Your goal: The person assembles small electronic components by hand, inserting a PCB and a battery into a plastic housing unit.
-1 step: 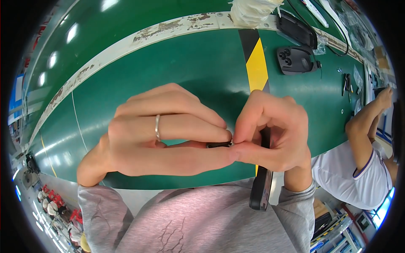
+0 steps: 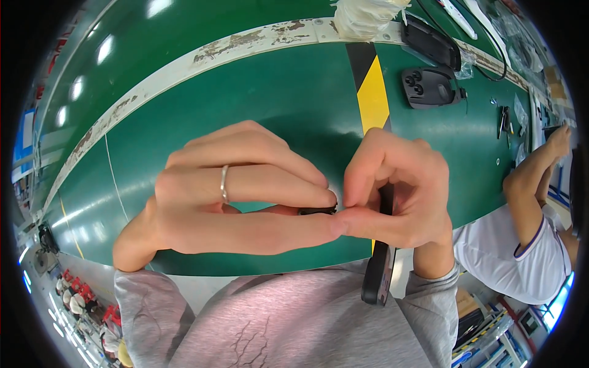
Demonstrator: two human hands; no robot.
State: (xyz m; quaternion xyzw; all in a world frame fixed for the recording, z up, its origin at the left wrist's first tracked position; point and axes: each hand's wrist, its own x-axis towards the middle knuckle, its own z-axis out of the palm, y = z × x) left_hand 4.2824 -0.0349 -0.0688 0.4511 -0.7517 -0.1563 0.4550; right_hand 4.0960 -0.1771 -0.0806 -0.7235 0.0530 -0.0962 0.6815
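Observation:
Between the thumb and fingertips of my left hand (image 2: 227,196) a small black part (image 2: 318,211) is pinched; fingers cover most of it. A ring sits on one finger. My right hand (image 2: 402,190) meets it from the right, its thumb tip touching the left fingertips and its index finger curled just above. A long dark bar-shaped piece (image 2: 376,279) with rounded ends passes through the right hand and hangs down toward my body. Its exact kind does not show, and its upper part is partly behind the fingers.
Black-and-yellow tape (image 2: 371,92) crosses the green table (image 2: 257,92). Farther right lie an open black case (image 2: 423,89) with round recesses, a dark cable and small tools (image 2: 504,121). A white bundle (image 2: 368,18) stands at the back. A person in white (image 2: 515,257) sits at the right.
The right index fingertip has eased slightly away from the small black part. Both hands otherwise stay almost where they were.

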